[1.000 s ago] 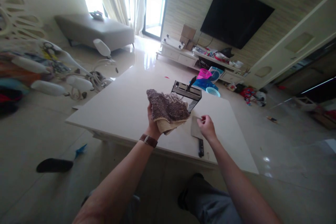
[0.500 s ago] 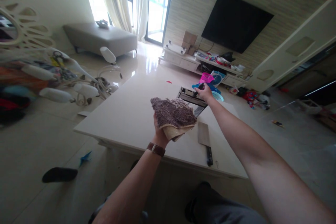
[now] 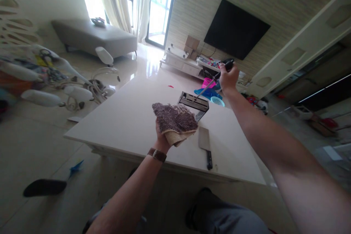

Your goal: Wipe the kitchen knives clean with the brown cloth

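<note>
My left hand (image 3: 162, 142) is closed around a bunched shaggy brown cloth (image 3: 175, 119), its smooth beige backing folded out underneath. Raised at the right, my right hand (image 3: 229, 76) grips the black handle of a sharpening steel (image 3: 205, 90), a thin metal rod slanting down. The rod's lower end meets the slotted top of a knife block (image 3: 194, 99); whether its tip is still inside a slot I cannot tell. The block stands upright on the white table (image 3: 117, 117), partly behind the cloth. A cleaver (image 3: 204, 139) lies flat to the right of the cloth, black handle toward me.
Beyond the block sit a blue plastic bag (image 3: 206, 93), a light-blue basket (image 3: 218, 101) and a pink basket (image 3: 208, 82). A small red piece (image 3: 170, 86) lies on the table. A white lamp with several shades (image 3: 78, 93) stands at the left; a dark slipper (image 3: 45, 187) is on the floor.
My right hand has risen up and to the right from the block's top, drawing the steel's rod into view. My left hand still holds the cloth; the view has shifted slightly.
</note>
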Available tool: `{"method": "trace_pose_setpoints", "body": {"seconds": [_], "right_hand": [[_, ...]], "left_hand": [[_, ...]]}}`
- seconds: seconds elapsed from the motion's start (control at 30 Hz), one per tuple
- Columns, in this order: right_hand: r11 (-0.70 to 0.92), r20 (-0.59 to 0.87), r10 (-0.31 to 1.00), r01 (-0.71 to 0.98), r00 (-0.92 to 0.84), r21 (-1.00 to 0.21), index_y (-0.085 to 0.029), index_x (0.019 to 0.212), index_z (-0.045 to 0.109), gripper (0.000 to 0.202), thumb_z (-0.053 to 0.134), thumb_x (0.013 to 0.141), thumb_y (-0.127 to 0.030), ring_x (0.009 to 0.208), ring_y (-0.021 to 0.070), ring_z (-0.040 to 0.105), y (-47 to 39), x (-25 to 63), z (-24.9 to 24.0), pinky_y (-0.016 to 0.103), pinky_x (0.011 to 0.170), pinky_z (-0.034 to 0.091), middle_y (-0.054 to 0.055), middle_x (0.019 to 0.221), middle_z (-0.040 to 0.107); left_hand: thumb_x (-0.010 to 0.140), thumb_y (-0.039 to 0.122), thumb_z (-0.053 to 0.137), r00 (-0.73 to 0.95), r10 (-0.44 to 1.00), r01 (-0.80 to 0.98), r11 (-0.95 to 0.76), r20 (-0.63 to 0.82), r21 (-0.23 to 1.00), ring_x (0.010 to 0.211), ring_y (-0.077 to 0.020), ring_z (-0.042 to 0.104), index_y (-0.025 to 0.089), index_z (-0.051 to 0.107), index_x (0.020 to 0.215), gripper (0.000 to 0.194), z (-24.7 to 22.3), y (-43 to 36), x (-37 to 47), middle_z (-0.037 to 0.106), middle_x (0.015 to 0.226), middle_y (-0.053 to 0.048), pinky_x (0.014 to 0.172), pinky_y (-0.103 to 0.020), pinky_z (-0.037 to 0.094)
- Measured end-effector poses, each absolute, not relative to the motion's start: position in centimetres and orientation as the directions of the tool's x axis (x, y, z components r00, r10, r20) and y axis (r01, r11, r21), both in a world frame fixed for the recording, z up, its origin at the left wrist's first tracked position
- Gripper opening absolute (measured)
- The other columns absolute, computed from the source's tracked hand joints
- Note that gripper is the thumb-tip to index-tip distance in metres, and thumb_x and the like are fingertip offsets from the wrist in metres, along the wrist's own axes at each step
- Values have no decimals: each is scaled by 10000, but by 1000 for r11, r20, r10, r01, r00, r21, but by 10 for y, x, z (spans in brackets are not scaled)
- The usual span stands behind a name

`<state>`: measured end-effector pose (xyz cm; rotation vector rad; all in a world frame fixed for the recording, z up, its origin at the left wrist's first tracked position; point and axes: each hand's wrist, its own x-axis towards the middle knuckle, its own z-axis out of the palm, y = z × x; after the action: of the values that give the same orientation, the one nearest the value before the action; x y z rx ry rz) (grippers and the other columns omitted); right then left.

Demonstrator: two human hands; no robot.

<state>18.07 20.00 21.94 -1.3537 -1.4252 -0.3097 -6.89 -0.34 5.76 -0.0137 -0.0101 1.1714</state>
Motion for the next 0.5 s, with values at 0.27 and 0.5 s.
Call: {"method": "trace_pose_setpoints", "body": {"seconds": [0.27,0.5], "right_hand": [[583,771,563,519,296,-625,-213,1064,598,314,629,933,-496,842,161,729,68,154,220,348,762,640,16,987,640],[308,285,849,22,445,-951,-226,880,625,183,736,805,-351,702,156,711,-45,107,85,329,738,636,-7,839,693]], "left_hand": [[935,631,509,324,943,-945,326,-80,27,1419,-401,510,248,680,1308,561,46,-7,-50,627,1457,-131,1153,-675,383],[928,675,536,316,945,-947,320,-88,37,1297,-365,626,203,696,1269,605,41,-2,-38,713,1314,-148,1124,-589,466]]}}
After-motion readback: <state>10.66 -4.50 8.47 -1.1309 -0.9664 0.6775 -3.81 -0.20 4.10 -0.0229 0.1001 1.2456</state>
